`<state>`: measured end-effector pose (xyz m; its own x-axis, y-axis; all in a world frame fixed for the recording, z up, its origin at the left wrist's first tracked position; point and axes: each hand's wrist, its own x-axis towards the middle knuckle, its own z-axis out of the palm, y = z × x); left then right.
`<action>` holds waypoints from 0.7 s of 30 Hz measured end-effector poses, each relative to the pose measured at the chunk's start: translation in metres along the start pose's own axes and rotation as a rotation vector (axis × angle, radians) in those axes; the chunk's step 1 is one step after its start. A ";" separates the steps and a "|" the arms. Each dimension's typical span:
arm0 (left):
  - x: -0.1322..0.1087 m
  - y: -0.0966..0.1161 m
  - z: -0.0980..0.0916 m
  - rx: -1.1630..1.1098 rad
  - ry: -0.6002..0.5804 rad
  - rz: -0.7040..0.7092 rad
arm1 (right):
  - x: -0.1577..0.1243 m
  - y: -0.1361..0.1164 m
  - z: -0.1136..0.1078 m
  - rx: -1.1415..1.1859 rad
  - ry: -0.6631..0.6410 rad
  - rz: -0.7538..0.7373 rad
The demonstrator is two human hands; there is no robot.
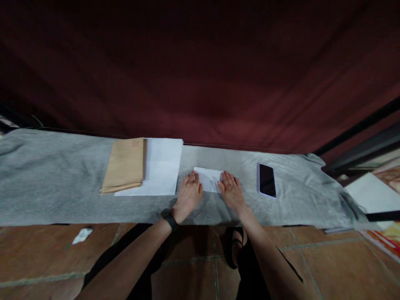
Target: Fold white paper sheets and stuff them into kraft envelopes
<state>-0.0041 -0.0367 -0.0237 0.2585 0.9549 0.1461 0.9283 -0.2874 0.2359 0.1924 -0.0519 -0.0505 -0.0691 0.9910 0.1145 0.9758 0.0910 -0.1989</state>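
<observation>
A small white piece of paper (208,179), which looks folded, lies flat on the grey cloth between my hands. My left hand (189,191) rests flat over its left end, fingers stretched out and pointing away from me. Over the right end lies my right hand (231,191), also flat with its fingers extended. Both palms hide the ends of the paper. To the left of my left hand is a stack of white paper sheets (162,166), partly covered by a pile of brown envelopes (125,164).
A phone (266,180) with a dark screen lies right of my right hand. The long narrow surface wears a grey cloth (62,179), with a dark red curtain (200,96) behind it. A crumpled white scrap (82,235) lies on the tiled floor (190,279).
</observation>
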 end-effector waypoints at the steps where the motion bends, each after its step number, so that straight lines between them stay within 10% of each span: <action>1: 0.001 -0.001 -0.002 -0.009 -0.005 0.006 | 0.000 0.000 0.000 -0.014 -0.003 -0.001; 21: 0.004 0.017 0.030 0.080 -0.033 0.217 | 0.007 -0.030 0.003 0.059 -0.046 -0.170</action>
<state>0.0207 -0.0356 -0.0479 0.4618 0.8737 0.1533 0.8678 -0.4807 0.1255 0.1620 -0.0479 -0.0463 -0.2430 0.9641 0.1073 0.9355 0.2621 -0.2369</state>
